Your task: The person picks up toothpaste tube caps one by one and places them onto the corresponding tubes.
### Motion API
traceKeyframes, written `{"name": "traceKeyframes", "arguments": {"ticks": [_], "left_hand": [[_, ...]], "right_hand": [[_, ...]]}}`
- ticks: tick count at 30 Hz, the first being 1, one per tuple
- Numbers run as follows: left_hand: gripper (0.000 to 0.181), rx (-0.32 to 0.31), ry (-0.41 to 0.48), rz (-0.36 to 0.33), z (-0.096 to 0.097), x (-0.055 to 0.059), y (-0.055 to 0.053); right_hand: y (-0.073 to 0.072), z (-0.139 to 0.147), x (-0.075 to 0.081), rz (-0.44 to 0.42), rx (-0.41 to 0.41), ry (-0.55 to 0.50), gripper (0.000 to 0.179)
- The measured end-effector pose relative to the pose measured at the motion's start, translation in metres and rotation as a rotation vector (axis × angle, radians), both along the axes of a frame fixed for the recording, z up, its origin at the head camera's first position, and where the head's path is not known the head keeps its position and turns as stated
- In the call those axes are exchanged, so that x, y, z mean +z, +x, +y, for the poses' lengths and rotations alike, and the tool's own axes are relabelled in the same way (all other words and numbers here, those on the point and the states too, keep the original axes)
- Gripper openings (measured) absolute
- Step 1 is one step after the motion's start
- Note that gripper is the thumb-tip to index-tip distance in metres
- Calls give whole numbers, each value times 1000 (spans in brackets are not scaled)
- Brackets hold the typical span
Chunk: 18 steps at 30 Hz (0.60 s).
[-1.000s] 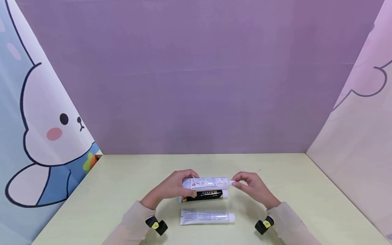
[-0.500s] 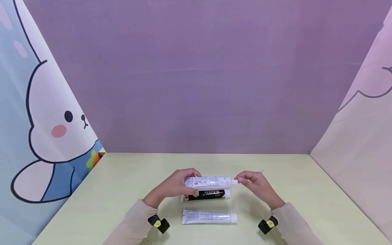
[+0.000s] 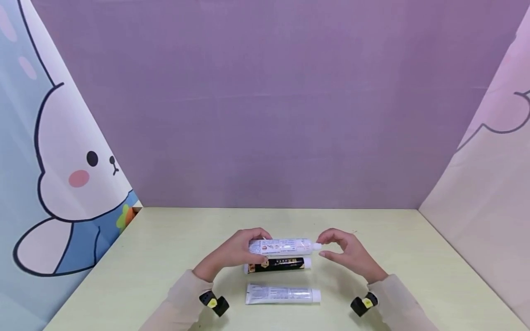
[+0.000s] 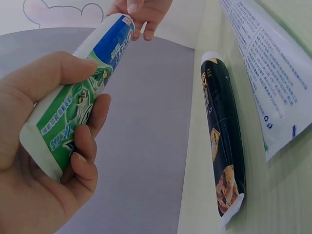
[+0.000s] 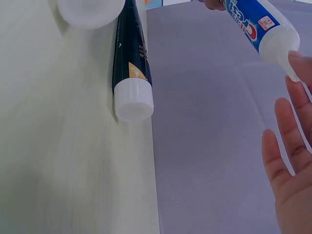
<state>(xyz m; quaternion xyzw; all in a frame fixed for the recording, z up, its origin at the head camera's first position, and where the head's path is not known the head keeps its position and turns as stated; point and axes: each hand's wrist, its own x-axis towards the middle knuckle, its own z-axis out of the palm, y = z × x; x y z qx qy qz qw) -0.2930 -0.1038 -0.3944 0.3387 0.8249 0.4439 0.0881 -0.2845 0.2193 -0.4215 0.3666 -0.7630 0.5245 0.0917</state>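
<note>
My left hand [image 3: 237, 250] grips a toothpaste tube [image 3: 285, 247] around its flat end and holds it above the table. In the left wrist view this tube [image 4: 82, 97] shows a green, blue and white print, with the thumb across its face. A narrow white cap [image 3: 317, 246] points right toward my right hand [image 3: 349, 253]. Its thumb and forefinger stand apart on either side of that cap; in the right wrist view the other fingers [image 5: 290, 131] are spread. Whether a fingertip still touches the cap, I cannot tell.
Beneath the held tube a black toothpaste tube [image 3: 285, 264] with a white cap lies on the pale table [image 3: 174, 239]. Nearer my body lies a white toothpaste tube [image 3: 281, 293], its cap to the right. A purple panel [image 3: 273, 115] rises behind the table.
My right thumb and forefinger have parted from their pinch on the cap. The left hand keeps its grip on the tube, and the two lying tubes stay put.
</note>
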Motion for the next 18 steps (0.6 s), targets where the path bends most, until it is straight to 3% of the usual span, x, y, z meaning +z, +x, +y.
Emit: {"name": "traceKeyframes", "arguments": {"ticks": [7,18], "left_hand": [[34,2,3,-3,-1,3,2],[35,-2,-5,1,-2,6,3]], "right_hand": [[-2,-2,0,30,40,-31,23],[-2,-2,-5,-19,-6,-32,18]]}}
